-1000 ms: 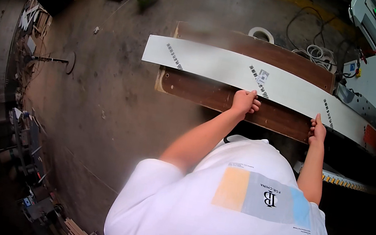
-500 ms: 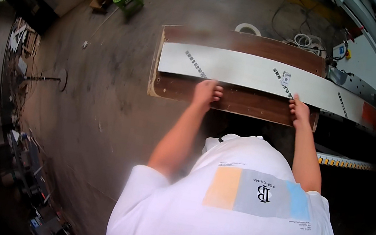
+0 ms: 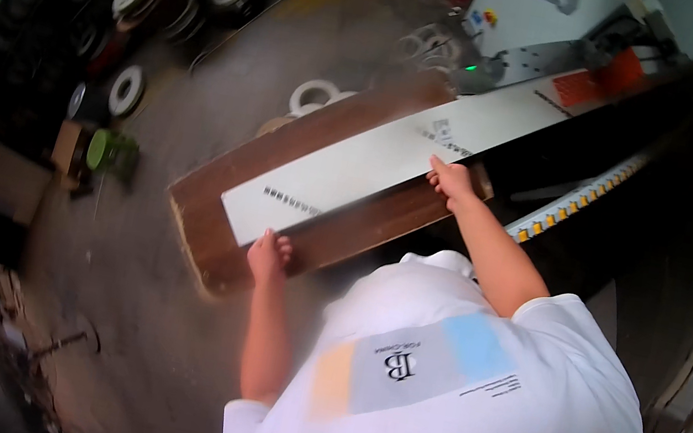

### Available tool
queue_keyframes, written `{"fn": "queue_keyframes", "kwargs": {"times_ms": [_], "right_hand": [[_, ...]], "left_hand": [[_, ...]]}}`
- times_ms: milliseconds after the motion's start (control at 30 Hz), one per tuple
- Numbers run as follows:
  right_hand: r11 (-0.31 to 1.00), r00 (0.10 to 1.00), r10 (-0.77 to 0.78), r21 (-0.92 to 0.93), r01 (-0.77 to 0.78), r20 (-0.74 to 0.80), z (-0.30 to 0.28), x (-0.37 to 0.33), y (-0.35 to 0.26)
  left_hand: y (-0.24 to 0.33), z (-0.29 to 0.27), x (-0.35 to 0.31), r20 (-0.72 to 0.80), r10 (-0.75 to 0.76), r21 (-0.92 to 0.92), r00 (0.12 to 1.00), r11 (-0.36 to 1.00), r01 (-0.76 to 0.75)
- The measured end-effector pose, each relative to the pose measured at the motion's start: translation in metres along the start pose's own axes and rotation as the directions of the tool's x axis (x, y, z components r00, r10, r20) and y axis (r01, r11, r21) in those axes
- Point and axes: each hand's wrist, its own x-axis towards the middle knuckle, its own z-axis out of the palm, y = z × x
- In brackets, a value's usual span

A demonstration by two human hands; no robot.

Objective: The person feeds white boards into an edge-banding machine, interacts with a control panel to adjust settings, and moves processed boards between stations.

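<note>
Brown table (image 3: 362, 233) stretches beneath the long white panel (image 3: 374, 166), laid aslant. The left hand (image 3: 269, 257) has a narrow grip on the panel's near edge, by its left end; the right hand (image 3: 453, 182) pinches that edge farther along. Orange pieces (image 3: 620, 75) stand rightward, a green stool (image 3: 110, 152) leftward.

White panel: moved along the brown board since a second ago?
Yes, rightward, toward the orange parts. The white panel's left end overhung the brown board's left edge; now it lies inside that edge.
</note>
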Motion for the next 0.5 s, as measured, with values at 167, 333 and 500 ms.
{"fn": "queue_keyframes", "kwargs": {"times_ms": [167,333,500], "right_hand": [[0.994,0.987,-0.108,-0.043,0.104,-0.117,0.008,0.001,0.000],[0.995,0.962,-0.102,-0.036,0.095,-0.254,0.008,-0.019,-0.019],[0.996,0.921,-0.074,-0.080,0.047,-0.384,0.015,-0.042,-0.030]], "left_hand": [[0.008,-0.004,0.000,0.007,-0.091,0.120,0.996,0.989,0.089],[0.026,0.000,-0.008,0.134,-0.121,0.142,0.984,0.985,0.102],[0.044,-0.006,-0.021,0.269,-0.127,0.231,0.955,0.971,0.064]]}}
